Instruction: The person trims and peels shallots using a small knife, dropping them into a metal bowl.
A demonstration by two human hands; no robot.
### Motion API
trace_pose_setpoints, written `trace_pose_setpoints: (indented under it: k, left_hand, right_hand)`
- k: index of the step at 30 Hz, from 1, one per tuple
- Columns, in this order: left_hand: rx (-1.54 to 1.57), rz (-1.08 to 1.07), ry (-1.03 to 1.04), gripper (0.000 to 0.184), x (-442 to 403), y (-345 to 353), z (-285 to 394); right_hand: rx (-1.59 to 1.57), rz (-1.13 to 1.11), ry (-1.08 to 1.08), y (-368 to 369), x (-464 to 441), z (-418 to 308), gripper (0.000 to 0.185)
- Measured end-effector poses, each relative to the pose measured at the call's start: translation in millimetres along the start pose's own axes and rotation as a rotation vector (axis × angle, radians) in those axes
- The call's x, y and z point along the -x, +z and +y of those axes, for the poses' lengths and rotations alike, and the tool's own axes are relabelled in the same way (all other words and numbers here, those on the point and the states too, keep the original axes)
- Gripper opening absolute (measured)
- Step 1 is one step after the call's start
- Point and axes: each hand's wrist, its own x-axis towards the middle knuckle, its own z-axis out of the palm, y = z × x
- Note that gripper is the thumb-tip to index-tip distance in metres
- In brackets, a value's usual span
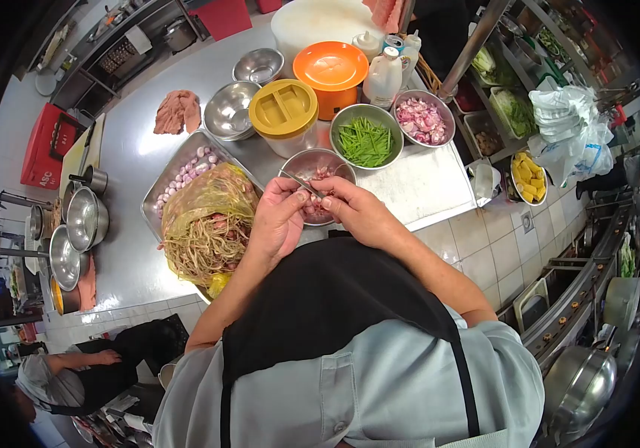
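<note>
Over a metal bowl (340, 166) with small reddish pieces inside, my two hands meet at the fingertips. A thin metal blade, probably a small knife (299, 182), slants between them, its lower end at the fingers of my right hand (353, 210). My left hand (277, 215) is pinched closed, and what its fingers hold is too small to tell. Beside it, a yellow net bag (212, 190) of dry-rooted shallots lies on a metal tray (157, 179) with loose peeled shallots (191, 166).
Behind are a bowl of green pieces (365, 142), a bowl of cut shallots (421, 121), a yellow-lidded tub (283, 108), an orange container (331, 66), a plastic bottle (384, 77) and metal bowls (229, 110). Another person (85, 369) is at lower left.
</note>
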Motion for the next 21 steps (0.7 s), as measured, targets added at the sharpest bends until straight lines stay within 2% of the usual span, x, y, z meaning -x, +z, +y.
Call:
trace_pose_setpoints:
  k: [2, 5, 8, 17, 21]
  left_hand:
    - [0.010, -0.004, -0.010, 0.022, -1, 0, 1]
    - [0.028, -0.033, -0.032, 0.024, -2, 0, 1]
    - [0.065, -0.054, -0.074, 0.026, -4, 0, 3]
    - [0.088, -0.005, -0.105, 0.025, -8, -6, 3]
    - [-0.006, 0.045, -0.067, 0.023, -8, -5, 0]
  right_hand:
    - [-0.212, -0.071, 0.223, -5, 0, -4, 0.035]
    - [-0.465, -0.107, 0.423, -15, -2, -14, 0.035]
    - [-0.521, -0.037, 0.448, -15, -6, -8, 0.035]
    - [-0.371, 0.006, 0.381, -13, -4, -9, 0.036]
    - [-0.216, -0.031, 0.265, -13, -4, -6, 0.038]
